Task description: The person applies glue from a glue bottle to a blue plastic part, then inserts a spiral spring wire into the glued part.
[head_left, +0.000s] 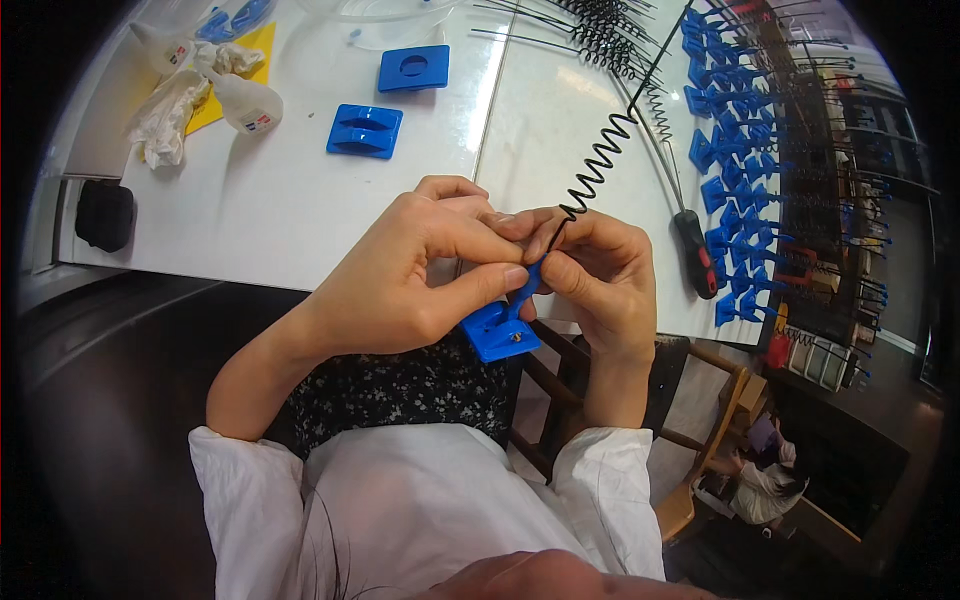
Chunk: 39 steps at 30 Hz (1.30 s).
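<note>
Over the table's near edge, my two hands meet at a blue plastic piece (pixel 502 337) with a square base and a narrow upper part. My left hand (pixel 405 265) is closed, its thumb and fingers pinching the narrow upper part. A black coiled wire (pixel 598 160) rises from there up and to the right. My right hand (pixel 608 275) is also closed, gripping the wire's lower end where it meets the blue piece. The fingers partly hide this joint. A small brass-coloured spot shows on the blue base.
On the white table (pixel 250 215) lie two blue square plates (pixel 365 131), a white squeeze bottle (pixel 250 105), crumpled tissue (pixel 170 112) and a screwdriver (pixel 692 250). Black coiled wires (pixel 608 40) are bunched at the back. Blue pieces (pixel 735 180) line the right edge. Another person (pixel 762 485) sits lower right.
</note>
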Each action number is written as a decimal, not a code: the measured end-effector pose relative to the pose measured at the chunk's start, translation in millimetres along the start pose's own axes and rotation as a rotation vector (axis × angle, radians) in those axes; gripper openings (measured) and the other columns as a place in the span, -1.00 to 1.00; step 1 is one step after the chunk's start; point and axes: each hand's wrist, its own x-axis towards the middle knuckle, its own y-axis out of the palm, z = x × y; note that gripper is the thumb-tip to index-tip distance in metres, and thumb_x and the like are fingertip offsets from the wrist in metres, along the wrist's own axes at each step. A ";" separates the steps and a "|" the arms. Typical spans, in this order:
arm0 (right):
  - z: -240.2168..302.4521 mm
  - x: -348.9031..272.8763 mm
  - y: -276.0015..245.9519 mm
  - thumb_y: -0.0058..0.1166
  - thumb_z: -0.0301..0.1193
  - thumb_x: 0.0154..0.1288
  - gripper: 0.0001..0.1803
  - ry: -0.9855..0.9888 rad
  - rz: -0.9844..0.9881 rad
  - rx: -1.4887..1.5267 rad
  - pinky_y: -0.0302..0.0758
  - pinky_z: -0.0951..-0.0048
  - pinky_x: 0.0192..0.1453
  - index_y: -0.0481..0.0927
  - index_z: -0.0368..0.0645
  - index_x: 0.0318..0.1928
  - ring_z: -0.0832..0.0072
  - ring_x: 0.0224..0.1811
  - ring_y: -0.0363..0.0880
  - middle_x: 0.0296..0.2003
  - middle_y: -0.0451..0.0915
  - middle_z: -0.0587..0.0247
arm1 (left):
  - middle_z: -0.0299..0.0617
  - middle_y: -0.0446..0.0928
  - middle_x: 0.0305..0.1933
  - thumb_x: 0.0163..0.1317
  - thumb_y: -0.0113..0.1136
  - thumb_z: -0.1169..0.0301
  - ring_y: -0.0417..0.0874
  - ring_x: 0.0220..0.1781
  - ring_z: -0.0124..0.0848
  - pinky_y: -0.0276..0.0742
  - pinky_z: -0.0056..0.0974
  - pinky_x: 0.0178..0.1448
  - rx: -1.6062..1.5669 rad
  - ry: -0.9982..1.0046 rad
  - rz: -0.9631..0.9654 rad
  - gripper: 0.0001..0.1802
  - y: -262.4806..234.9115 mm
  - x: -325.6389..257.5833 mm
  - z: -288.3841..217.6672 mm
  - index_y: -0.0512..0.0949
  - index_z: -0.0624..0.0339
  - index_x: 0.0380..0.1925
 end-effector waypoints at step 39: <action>-5.5 2.2 -2.9 0.21 -0.58 0.14 -0.88 -0.102 0.013 -0.004 0.64 0.44 -0.30 0.59 -0.40 -0.32 0.37 -0.28 0.63 -0.21 0.62 -0.06 | -0.24 0.59 -0.46 0.14 0.11 0.44 0.45 -0.29 -0.41 0.10 -0.18 0.25 0.030 -0.034 0.092 -0.83 -5.8 1.8 0.8 0.67 0.22 -0.48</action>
